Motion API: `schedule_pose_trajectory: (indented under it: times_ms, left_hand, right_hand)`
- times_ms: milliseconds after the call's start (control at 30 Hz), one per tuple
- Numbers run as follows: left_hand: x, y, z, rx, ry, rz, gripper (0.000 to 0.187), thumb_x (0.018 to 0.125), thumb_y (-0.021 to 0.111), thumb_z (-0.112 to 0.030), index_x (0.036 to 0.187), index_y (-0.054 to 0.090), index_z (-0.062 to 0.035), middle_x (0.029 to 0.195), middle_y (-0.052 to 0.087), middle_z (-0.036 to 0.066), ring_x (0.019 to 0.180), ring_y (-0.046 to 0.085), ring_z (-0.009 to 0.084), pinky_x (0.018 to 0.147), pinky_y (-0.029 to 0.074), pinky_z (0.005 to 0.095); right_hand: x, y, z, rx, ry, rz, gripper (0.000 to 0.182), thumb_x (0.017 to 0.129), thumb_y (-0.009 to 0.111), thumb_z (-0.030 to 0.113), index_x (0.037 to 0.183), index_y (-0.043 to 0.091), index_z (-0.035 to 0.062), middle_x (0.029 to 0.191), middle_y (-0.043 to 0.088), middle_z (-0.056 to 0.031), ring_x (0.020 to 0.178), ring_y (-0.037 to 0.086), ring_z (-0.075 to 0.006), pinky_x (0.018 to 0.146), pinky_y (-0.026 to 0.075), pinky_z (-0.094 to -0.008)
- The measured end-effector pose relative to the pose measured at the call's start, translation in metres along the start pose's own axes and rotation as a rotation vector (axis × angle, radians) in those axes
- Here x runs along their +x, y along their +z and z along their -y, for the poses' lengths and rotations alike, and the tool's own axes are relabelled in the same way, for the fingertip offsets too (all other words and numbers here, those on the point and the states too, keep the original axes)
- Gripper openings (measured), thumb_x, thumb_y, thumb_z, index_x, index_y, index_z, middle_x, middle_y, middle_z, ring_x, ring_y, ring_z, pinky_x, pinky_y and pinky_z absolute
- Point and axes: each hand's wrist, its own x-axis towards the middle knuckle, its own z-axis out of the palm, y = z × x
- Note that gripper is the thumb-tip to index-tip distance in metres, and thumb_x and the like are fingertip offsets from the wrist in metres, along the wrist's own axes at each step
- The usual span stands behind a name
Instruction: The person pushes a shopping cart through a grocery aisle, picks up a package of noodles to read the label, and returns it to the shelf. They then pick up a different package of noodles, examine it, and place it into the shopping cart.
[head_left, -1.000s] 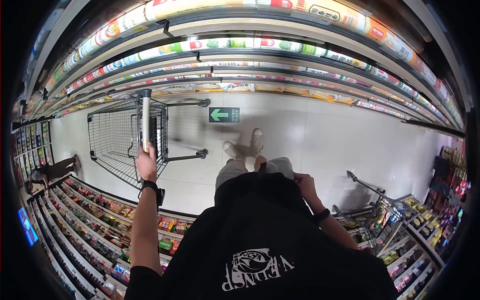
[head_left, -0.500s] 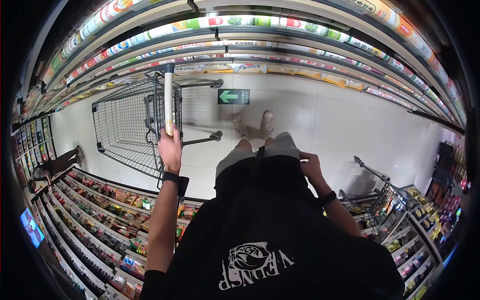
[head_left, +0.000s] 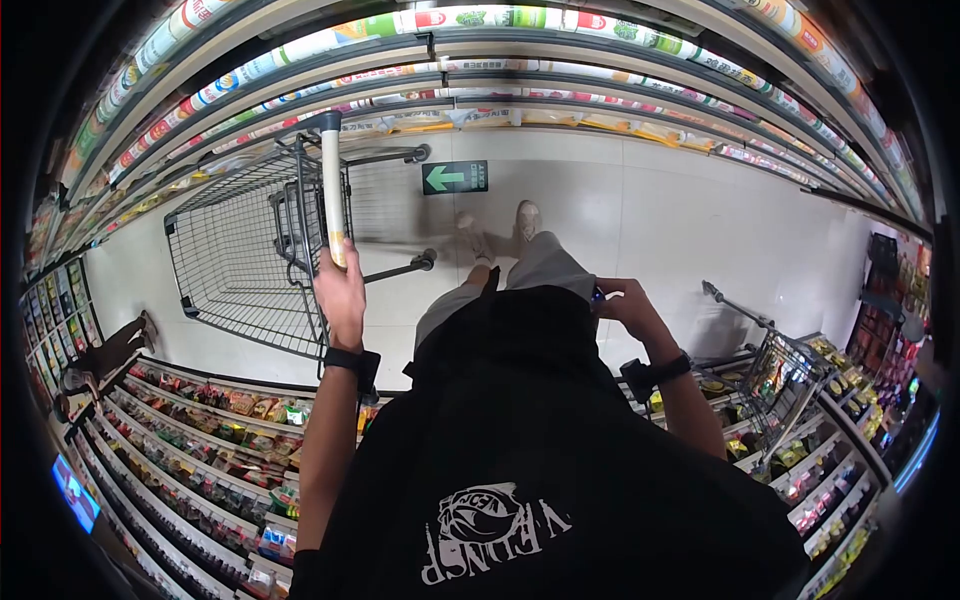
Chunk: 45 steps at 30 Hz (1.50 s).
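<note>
My left hand (head_left: 342, 295) is closed round the near end of the pale handle (head_left: 333, 185) of a shopping cart (head_left: 228, 228). The cart's grey wire basket stretches off to the left, and no goods show in it. Close to the hip, beside the shorts, my right hand (head_left: 632, 312) has its fingers bent round a small dark item with a bit of blue (head_left: 599, 295). Most of that item is hidden by the fingers and clothing. Both wrists carry black bands.
Shelves of long packets (head_left: 480, 65) run across the front. Behind, lower shelves (head_left: 190, 430) hold many packaged goods. A green-arrow exit sign (head_left: 455, 178) lies on the pale floor. Another shopping cart (head_left: 785, 375) stands at right. At far left is a person (head_left: 118, 350).
My right hand has come out slightly from the shorts, and a blue bit now shows at its fingers. One leg has bent. The left hand keeps its hold on the cart handle.
</note>
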Motion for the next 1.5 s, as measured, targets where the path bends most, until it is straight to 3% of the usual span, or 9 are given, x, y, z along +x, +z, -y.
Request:
schedule_pose_trajectory:
  times_ms: [267,367,600,867,967,1067,1167,1267,1500]
  left_hand:
    - [0.004,-0.007,0.005,-0.054,0.008,0.052,0.052,0.102,0.05,-0.049,0.094,0.058,0.0013,0.068,0.063,0.025,0.066,0.065,0.0447,0.062,0.048,0.0512]
    - [0.004,-0.009,0.003,-0.073,-0.003,0.064,0.051,0.102,0.05,-0.049,0.095,0.058,0.0012,0.067,0.063,0.024,0.066,0.065,0.0437,0.063,0.048,0.0502]
    - [0.005,-0.006,0.005,-0.084,-0.007,0.068,0.051,0.101,0.051,-0.049,0.098,0.06,0.0009,0.068,0.063,0.023,0.065,0.065,0.0418,0.062,0.048,0.0485]
    - [0.007,0.003,0.013,-0.146,0.034,0.019,0.046,0.101,0.055,-0.044,0.099,0.062,0.0019,0.061,0.058,0.018,0.054,0.058,0.0291,0.055,0.044,0.0423]
    - [0.007,0.003,0.012,-0.154,0.013,0.028,0.046,0.101,0.056,-0.043,0.099,0.063,0.003,0.061,0.058,0.015,0.052,0.055,0.0241,0.053,0.042,0.0403]
    - [0.006,-0.001,0.006,-0.155,0.0,0.037,0.046,0.101,0.056,-0.042,0.099,0.062,0.0037,0.061,0.057,0.013,0.053,0.054,0.0193,0.051,0.042,0.0382]
    - [0.004,0.0,0.005,-0.116,-0.005,0.016,0.046,0.102,0.056,-0.041,0.098,0.062,0.0042,0.061,0.057,0.012,0.052,0.053,0.0181,0.05,0.042,0.038]
    - [0.006,0.002,0.009,-0.123,0.01,0.021,0.048,0.102,0.055,-0.043,0.097,0.061,0.0044,0.06,0.057,0.012,0.052,0.053,0.0177,0.05,0.042,0.0375]
    - [0.001,0.0,-0.002,-0.129,0.005,-0.002,0.046,0.103,0.055,-0.042,0.092,0.059,0.003,0.057,0.054,0.008,0.049,0.051,0.0127,0.046,0.039,0.0335]
  right_hand:
    - [0.001,0.004,0.011,-0.188,0.093,0.046,0.05,0.072,0.069,0.001,0.122,0.069,-0.0036,0.087,0.071,-0.0068,0.08,0.064,-0.0107,0.072,0.051,-0.0255]
    - [0.001,0.004,0.003,-0.037,0.05,0.068,0.051,0.074,0.067,-0.001,0.125,0.067,-0.0051,0.093,0.072,-0.0098,0.084,0.067,-0.0151,0.077,0.056,-0.0295]
    - [0.002,0.017,-0.001,0.264,0.274,-0.071,0.05,0.079,0.061,-0.007,0.129,0.062,-0.006,0.104,0.07,-0.0159,0.091,0.071,-0.0265,0.087,0.061,-0.0402]
    - [-0.007,0.014,-0.008,0.348,0.22,-0.239,0.058,0.078,0.064,-0.004,0.134,0.05,-0.01,0.099,0.068,-0.0199,0.088,0.071,-0.0285,0.082,0.062,-0.0417]
    - [-0.002,0.0,-0.023,0.37,0.249,-0.166,0.057,0.078,0.064,-0.004,0.133,0.049,-0.012,0.102,0.067,-0.0219,0.092,0.071,-0.0295,0.082,0.062,-0.0416]
    - [-0.008,-0.008,-0.014,0.33,0.291,-0.138,0.044,0.079,0.067,-0.003,0.12,0.058,-0.016,0.105,0.068,-0.0225,0.1,0.07,-0.0306,0.083,0.062,-0.0411]
    - [-0.014,-0.026,-0.026,0.403,0.319,-0.023,0.024,0.083,0.073,0.004,0.104,0.07,-0.0089,0.109,0.069,-0.022,0.106,0.069,-0.0314,0.085,0.061,-0.0405]
    - [-0.014,-0.037,-0.026,-0.689,-0.236,0.153,0.015,0.086,0.077,0.014,0.089,0.076,-0.0005,0.116,0.07,-0.0199,0.105,0.07,-0.0315,0.087,0.059,-0.0387]
    - [-0.021,-0.028,-0.031,-0.586,-0.16,-0.006,0.021,0.085,0.08,0.021,0.085,0.075,0.001,0.122,0.069,-0.0189,0.101,0.07,-0.0316,0.089,0.056,-0.0364]
